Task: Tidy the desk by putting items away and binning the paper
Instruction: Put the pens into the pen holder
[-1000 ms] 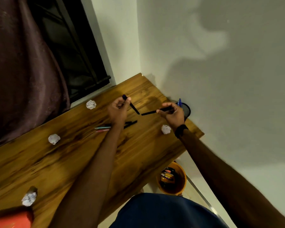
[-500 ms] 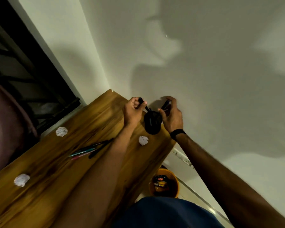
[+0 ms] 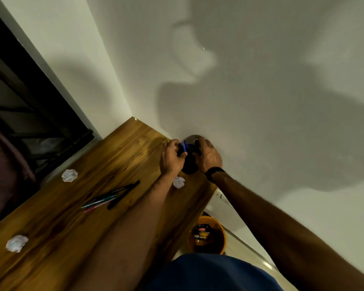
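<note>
Wooden desk (image 3: 51, 238): loose pens (image 3: 111, 197), paper balls (image 3: 69, 175) beside both hands (image 3: 190, 156).

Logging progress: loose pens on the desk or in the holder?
On the desk: pens lie flat in a bunch, apart from the black holder.

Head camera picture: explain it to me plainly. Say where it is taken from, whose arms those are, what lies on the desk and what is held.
No machine here: a person wears a camera on the head, looking down at their own arms. The left hand and right hand meet at a black pen pot by the wall. The left hand's fingers curl around a blue pen; the right hand wraps the pot. On the wooden desk lie loose pens and three crumpled paper balls. An orange bin stands on the floor beside the desk.
</note>
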`<act>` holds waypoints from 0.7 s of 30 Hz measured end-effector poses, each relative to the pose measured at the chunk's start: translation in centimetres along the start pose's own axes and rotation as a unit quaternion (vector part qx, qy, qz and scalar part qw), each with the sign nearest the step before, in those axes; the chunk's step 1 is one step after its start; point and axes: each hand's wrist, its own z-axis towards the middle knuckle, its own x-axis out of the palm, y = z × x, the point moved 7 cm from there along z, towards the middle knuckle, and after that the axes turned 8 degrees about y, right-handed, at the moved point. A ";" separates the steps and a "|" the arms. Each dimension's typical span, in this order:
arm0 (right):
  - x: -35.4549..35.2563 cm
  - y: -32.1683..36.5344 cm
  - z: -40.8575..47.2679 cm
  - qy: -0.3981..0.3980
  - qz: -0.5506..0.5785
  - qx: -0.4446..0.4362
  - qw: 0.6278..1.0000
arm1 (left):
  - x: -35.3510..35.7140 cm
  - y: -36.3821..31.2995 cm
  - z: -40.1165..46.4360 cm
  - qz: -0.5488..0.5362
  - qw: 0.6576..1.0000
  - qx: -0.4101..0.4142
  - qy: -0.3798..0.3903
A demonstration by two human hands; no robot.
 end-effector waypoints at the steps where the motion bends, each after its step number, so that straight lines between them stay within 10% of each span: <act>1: 0.0 0.1 -0.1 -0.002 0.001 -0.001 1.000 | -0.1 0.2 0.0 -0.004 1.000 -0.001 -0.008; 9: 1.5 2.7 -2.3 -0.033 0.042 -0.070 0.996 | -1.7 4.7 -3.0 -0.072 0.995 -0.042 -0.054; 21: 14.5 10.6 -5.1 0.212 0.032 -0.180 0.960 | -7.9 17.1 -10.9 -0.070 0.972 -0.193 -0.113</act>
